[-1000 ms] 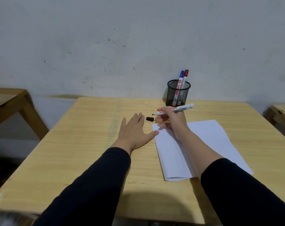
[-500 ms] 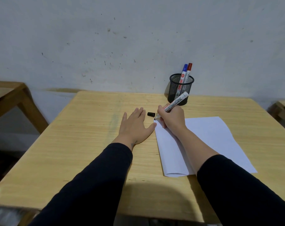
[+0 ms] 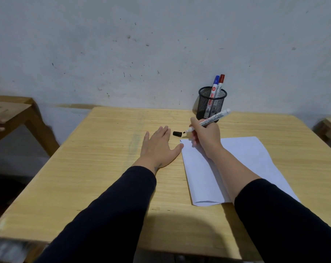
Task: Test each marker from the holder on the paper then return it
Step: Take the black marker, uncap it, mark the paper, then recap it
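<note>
Since a moment ago the right hand [image 3: 205, 136] has lifted the white whiteboard marker with the black tip [image 3: 211, 120] off the white sheet of paper [image 3: 253, 160], leaving a tiny black mark [image 3: 180, 141] at its far corner, while the left hand [image 3: 159, 148] lies flat and open on the light wooden table [image 3: 104, 168]. The bare tip could smudge the table or dry out, because the small black cap [image 3: 177, 133] lies loose just beside it. In the black wire mesh cup [image 3: 212, 104] stand a blue-capped marker [image 3: 215, 85] and a red-capped marker [image 3: 220, 83].

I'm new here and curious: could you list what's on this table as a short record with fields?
right hand: holds uncapped black marker, tip above the paper's corner
left hand: flat on table
black cap: lying on table between the hands
paper: one small black mark at its far left corner
mesh holder: blue marker, red marker
</note>
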{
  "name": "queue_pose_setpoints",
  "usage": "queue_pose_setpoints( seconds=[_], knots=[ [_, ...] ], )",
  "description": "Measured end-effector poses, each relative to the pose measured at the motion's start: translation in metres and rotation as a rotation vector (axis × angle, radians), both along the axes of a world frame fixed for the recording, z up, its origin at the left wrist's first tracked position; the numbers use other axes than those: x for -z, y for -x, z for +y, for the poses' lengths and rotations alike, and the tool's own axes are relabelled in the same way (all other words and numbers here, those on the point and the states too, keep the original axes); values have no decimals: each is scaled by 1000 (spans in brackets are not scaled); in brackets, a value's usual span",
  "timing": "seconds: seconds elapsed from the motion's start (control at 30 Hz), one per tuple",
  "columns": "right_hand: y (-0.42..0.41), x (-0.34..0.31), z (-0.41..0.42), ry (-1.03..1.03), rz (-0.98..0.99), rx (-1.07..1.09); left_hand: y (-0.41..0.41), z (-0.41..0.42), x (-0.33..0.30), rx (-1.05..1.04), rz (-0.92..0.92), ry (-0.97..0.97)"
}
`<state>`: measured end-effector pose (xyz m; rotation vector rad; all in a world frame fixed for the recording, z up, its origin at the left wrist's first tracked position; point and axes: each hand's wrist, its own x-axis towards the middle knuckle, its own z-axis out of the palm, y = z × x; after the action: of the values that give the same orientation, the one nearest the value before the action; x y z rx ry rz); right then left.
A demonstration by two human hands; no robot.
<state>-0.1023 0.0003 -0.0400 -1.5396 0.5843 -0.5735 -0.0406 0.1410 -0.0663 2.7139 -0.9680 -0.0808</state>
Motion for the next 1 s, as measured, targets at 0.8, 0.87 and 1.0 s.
queue_pose_setpoints(
  seconds=[0.8,0.87,1.0],
  knots=[
    [29,-71,-45,-235,-166,-70,-12,-47,-77,159,162,739],
    [32,-72,-44,-217,-163,-88,-9,-48,-79,175,141,712],
    [37,-72,-43,-204,-150,-131,-3,-49,-82,206,158,674]
  ],
)
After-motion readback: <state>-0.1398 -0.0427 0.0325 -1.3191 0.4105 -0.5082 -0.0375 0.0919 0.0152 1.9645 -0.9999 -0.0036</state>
